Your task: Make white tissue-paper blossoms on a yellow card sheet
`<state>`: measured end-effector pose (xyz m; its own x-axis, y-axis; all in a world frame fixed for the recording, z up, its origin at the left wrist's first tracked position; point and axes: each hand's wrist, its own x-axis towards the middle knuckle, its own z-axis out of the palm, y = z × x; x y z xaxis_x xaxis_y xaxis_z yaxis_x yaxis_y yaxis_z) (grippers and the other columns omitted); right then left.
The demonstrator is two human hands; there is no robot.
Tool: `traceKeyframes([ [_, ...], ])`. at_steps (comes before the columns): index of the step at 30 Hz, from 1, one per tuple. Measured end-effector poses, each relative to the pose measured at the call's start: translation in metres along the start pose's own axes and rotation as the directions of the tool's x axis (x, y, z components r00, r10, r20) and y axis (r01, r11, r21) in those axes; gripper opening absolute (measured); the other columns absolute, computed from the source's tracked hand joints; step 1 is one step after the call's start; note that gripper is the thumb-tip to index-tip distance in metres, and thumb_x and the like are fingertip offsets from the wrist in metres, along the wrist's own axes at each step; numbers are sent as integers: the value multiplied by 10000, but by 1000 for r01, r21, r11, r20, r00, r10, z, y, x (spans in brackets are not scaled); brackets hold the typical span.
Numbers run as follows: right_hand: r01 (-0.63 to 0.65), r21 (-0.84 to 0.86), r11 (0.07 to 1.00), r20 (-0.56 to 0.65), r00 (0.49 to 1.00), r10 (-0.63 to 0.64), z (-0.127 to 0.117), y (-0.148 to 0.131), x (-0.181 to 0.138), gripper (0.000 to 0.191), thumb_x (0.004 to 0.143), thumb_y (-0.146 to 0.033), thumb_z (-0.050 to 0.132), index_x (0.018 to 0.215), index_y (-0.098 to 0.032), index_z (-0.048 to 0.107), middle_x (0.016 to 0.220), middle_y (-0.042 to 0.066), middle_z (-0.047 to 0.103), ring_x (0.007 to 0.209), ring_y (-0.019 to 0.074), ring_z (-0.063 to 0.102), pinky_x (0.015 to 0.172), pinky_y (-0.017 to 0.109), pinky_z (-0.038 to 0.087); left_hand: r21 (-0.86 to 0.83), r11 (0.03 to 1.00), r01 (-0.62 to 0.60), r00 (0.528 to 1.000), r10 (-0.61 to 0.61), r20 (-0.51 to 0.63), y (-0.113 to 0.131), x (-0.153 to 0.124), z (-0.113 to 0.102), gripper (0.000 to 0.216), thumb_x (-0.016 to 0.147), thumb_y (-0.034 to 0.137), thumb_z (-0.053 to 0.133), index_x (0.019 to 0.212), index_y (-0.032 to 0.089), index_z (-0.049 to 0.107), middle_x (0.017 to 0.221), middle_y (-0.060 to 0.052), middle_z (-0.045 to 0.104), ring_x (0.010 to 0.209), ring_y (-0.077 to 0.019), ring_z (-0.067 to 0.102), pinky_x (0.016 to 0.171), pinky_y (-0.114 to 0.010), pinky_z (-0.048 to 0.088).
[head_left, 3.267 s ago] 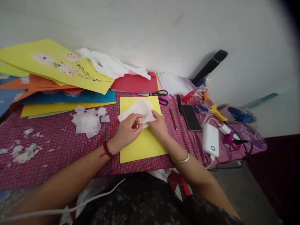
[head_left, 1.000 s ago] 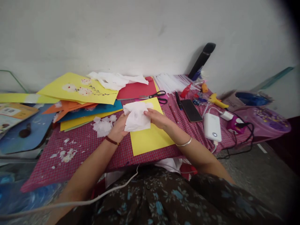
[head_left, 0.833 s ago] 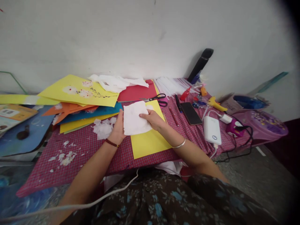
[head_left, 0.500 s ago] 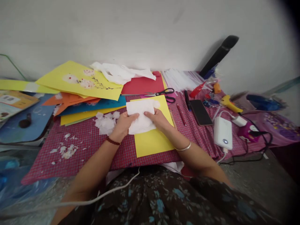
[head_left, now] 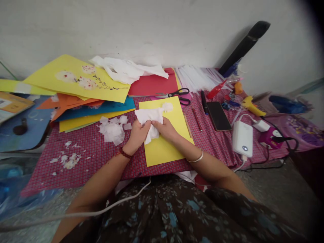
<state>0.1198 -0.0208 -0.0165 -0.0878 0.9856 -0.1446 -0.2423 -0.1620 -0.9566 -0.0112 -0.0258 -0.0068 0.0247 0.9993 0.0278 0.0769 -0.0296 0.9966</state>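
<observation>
Bunching a white tissue (head_left: 149,116) between both hands, I am sitting at a low table draped in a red checked cloth (head_left: 96,158). My left hand (head_left: 136,133) is closing thumb and fingers on the tissue's left side. My right hand (head_left: 165,130) is pinching its right side, and the fingertips of both hands are meeting at the middle. Both grips are shut tight on the paper, and neither hand is holding anything else.

The tissue is hanging just over the near-left part of a yellow sheet (head_left: 164,150), which is lying flat on the cloth in front of me. Its top is fanning out loose, while its lower part is crumpling into a tail under my fingers. A small white puff (head_left: 167,106) is resting on the sheet's far edge, just beside the tissue. Torn white scraps (head_left: 112,128) are lying on the cloth to my left. Scissors (head_left: 177,94) are lying beyond the sheet, and a phone (head_left: 219,116) is lying to its right.

As I judge it, I am partway through gathering the flat tissue into a wad. Whatever move follows is calling for a light, even squeeze from both sides, since paper this thin is likely to tear. It is also calling for my hands to be hovering over the sheet rather than drifting toward the scraps.
</observation>
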Motion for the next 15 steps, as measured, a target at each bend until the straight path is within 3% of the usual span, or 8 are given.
traceKeyframes([
  [5, -30, 83, 996, -11, 999, 31, 5, 6, -4, 364, 706, -424, 768, 941, -165, 668, 883, 53, 770, 775, 211, 705, 745, 333, 556, 123, 990, -76, 995, 83, -51, 0, 3, 2, 245, 821, 273, 597, 988, 119, 687, 1034, -104, 752, 912, -229, 694, 790, -313, 542],
  [8, -59, 121, 991, 29, 998, 56, 7, 6, -6, 379, 682, -401, 798, 949, -160, 681, 889, 54, 777, 784, 214, 712, 757, 331, 562, 157, 986, -55, 992, 72, -105, -2, 8, -1, 220, 785, 265, 637, 948, 127, 689, 974, -93, 759, 896, -234, 695, 797, -322, 542],
  [11, -97, 209, 973, 22, 995, 95, 2, 2, -4, 380, 673, -378, 812, 958, -162, 685, 906, 60, 785, 805, 223, 722, 792, 354, 578, -98, 992, 82, 995, -86, -44, -1, 10, -5, 300, 744, 311, 703, 985, 134, 679, 928, -80, 766, 858, -239, 711, 770, -343, 569],
  [15, -100, 309, 946, -13, 994, 110, -7, -2, 2, 399, 645, -363, 834, 960, -178, 674, 911, 61, 792, 816, 239, 733, 787, 376, 598, -436, 851, 293, 956, -276, 104, 6, 11, -10, 404, 673, 343, 786, 1002, 138, 671, 890, -85, 771, 881, -259, 730, 796, -382, 600],
])
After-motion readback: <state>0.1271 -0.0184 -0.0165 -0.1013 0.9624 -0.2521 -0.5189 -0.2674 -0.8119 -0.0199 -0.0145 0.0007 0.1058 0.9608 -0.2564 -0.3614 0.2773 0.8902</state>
